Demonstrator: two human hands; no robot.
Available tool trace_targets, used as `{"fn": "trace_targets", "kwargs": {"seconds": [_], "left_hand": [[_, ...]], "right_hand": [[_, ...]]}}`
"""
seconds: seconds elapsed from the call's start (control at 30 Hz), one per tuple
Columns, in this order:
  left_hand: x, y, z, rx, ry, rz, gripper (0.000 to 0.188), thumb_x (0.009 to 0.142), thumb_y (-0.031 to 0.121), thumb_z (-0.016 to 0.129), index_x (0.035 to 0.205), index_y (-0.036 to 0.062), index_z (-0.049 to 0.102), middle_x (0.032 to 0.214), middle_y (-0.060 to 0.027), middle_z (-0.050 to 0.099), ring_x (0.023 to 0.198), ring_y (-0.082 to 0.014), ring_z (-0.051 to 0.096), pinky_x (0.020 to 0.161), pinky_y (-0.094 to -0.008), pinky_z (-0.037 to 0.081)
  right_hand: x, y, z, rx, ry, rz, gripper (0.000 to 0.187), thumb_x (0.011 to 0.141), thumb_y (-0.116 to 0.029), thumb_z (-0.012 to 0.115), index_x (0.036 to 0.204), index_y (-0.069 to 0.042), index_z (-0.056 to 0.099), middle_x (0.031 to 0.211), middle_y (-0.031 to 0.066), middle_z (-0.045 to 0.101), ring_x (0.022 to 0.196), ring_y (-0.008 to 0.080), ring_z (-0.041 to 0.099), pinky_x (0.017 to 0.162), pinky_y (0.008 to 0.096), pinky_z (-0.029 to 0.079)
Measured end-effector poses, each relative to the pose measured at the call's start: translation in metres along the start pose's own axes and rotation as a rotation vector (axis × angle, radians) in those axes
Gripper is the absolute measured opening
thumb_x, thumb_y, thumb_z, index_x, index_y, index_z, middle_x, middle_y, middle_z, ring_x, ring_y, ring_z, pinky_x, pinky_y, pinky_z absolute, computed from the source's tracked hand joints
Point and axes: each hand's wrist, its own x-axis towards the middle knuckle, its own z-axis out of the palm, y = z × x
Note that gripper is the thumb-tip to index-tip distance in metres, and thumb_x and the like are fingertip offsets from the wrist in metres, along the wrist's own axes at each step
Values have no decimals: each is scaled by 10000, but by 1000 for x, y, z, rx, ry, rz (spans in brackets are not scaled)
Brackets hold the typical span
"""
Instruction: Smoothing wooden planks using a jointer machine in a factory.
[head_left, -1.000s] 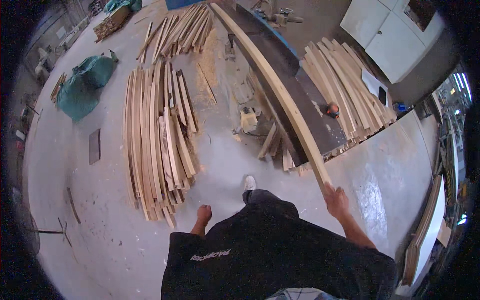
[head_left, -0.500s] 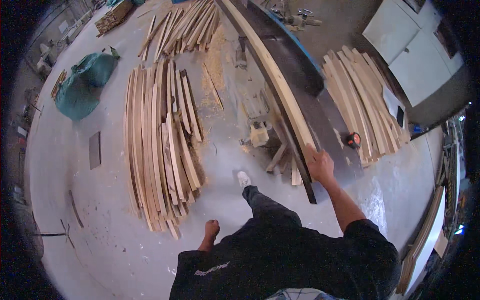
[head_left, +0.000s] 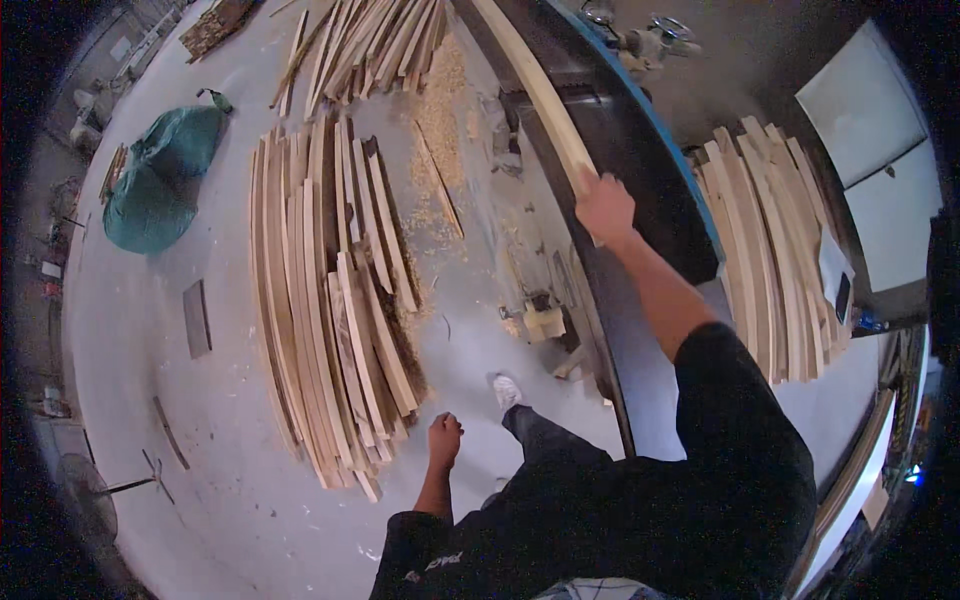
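A long pale wooden strip (head_left: 535,85) lies lengthwise on the dark machine table (head_left: 655,165), running off the top of the view. My right hand (head_left: 606,208) is closed on its near end, arm stretched forward over the table. My left hand (head_left: 444,438) hangs low in a loose fist with nothing showing in it, apart from the machine. Nearest to it is a stack of wooden strips (head_left: 310,300) on the floor.
More strips (head_left: 375,50) lie beyond, beside scattered wood shavings (head_left: 445,110). Another stack of strips (head_left: 765,250) stands right of the machine, near white cabinets (head_left: 870,110). A green sack (head_left: 165,180) and a flat dark plate (head_left: 197,318) lie on the left floor.
My right hand has moved forward along the machine with the strip's end. I have stepped forward, and my left hand has swung slightly forward. The orange-black tape measure no longer shows.
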Motion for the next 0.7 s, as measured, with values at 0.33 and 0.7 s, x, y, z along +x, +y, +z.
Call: {"fn": "trace_targets", "kwargs": {"seconds": [0.33, 0.7], "left_hand": [[-23, -64, -51, 343, 7, -123, 303, 936, 205, 488, 939, -65, 626, 721, -118, 633, 649, -198, 628, 637, -334, 529], [-61, -145, -95, 650, -57, 328, 199, 841, 132, 521, 831, -45, 611, 684, -166, 625, 590, -277, 609, 587, -398, 509]], "right_hand": [[172, -30, 39, 33, 45, -107, 406, 797, -227, 574, 1180, -91, 572, 992, 227, 611, 947, 399, 625, 777, 477, 550], [-140, 25, -34, -24, 58, -43, 481, 879, -282, 575, 1333, -148, 492, 1069, 227, 540, 985, 400, 569, 775, 495, 522]]}}
